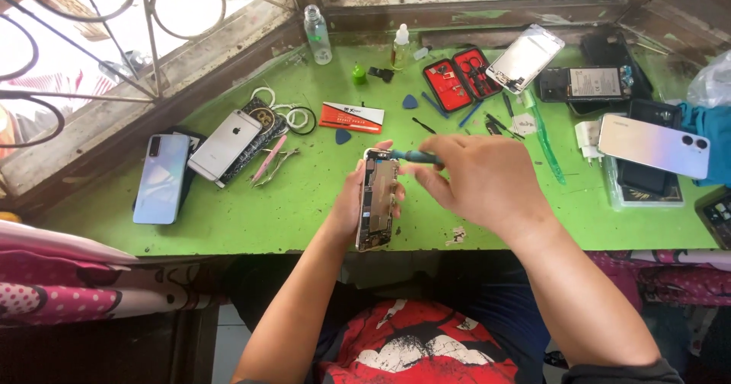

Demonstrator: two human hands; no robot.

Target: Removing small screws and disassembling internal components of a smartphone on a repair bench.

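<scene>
Green workbench (289,209) by a barred window: opened phone (377,201) gripped by its edges in left hand (352,201), right hand (480,178) pinching blue screwdriver (415,156). Probably light, rigid, fragile inside; best held by the frame.

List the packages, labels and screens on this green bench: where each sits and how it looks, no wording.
Flat red-and-white rectangular card package: bench centre, above the hands.
Red-lined open tool case: upper centre, holding small tools.
White detached phone screen panel: top right, tilted.
Pale label on the black opened phone: right of the panel.
Dark lit screen: far right edge, partly cut off.
</scene>
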